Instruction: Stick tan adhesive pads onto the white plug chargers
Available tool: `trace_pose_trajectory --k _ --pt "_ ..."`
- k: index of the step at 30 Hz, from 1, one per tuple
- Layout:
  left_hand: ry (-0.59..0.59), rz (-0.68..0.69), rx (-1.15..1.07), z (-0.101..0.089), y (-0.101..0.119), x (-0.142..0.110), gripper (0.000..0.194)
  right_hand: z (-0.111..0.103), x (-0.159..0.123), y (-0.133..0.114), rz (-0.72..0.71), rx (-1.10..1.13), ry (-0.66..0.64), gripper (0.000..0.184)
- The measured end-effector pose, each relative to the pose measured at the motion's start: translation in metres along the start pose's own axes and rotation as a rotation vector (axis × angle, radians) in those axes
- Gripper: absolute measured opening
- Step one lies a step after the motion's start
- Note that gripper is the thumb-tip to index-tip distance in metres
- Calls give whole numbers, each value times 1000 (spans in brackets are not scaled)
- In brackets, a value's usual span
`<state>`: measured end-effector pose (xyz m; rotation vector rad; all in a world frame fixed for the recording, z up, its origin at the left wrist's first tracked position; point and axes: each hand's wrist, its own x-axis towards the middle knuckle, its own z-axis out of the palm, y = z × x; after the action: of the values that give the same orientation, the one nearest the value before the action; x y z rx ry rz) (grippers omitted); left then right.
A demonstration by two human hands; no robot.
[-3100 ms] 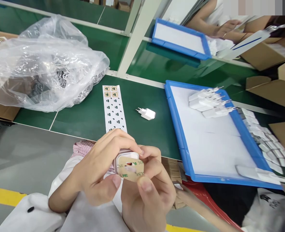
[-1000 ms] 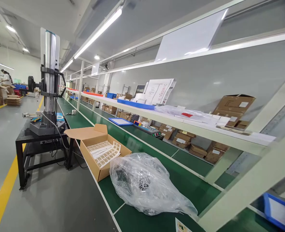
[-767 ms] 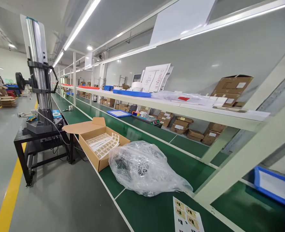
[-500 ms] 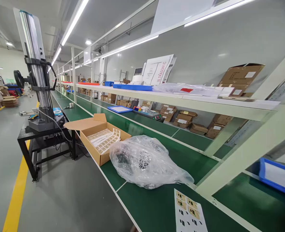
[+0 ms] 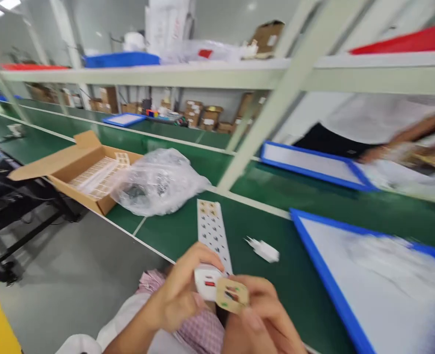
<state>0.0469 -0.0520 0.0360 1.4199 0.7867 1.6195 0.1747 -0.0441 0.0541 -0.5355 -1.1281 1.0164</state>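
Observation:
My left hand [image 5: 178, 295] is closed around a white USB charger [image 5: 204, 290], with its red port facing up toward me. In my right hand [image 5: 265, 314] a tan sticker [image 5: 232, 296] with dark cut-outs is pinched at its edge. The sticker lies right beside the charger's face; whether they touch I cannot tell. Beyond my hands lies a sticker sheet [image 5: 212, 228] with a few tan stickers left at its far end. To its right a white charger with two prongs [image 5: 264, 250] rests on the green bench [image 5: 176, 223].
An open cardboard box [image 5: 101, 204] of sticker sheets and a clear plastic bag [image 5: 161, 182] are at left. At right is a blue-rimmed tray [image 5: 326, 268] holding blurred white items. A slanted post [image 5: 265, 118] supports the shelf [image 5: 202, 76]. Across the bench, a person's arm [image 5: 416, 130] shows.
The view has swung right and down. Both my hands have come into view with the charger and sticker. The pronged charger, the near blue tray and the other person now show.

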Motion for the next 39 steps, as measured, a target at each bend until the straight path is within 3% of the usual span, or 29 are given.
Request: trace_pose_trajectory --k 3,9,16,39 --pt "-69 -21 -54 -3 8 0 50 2 -7 -2 4 -76 23 26" --pt "-161 -26 -108 1 10 -1 44 9 -15 -12 90 -100 22 24" --pt "-136 -96 -102 8 18 1 42 8 -20 -15 162 -121 96 29" --pt "-130 -99 -48 10 20 4 41 2 -22 -10 155 -64 91 24"
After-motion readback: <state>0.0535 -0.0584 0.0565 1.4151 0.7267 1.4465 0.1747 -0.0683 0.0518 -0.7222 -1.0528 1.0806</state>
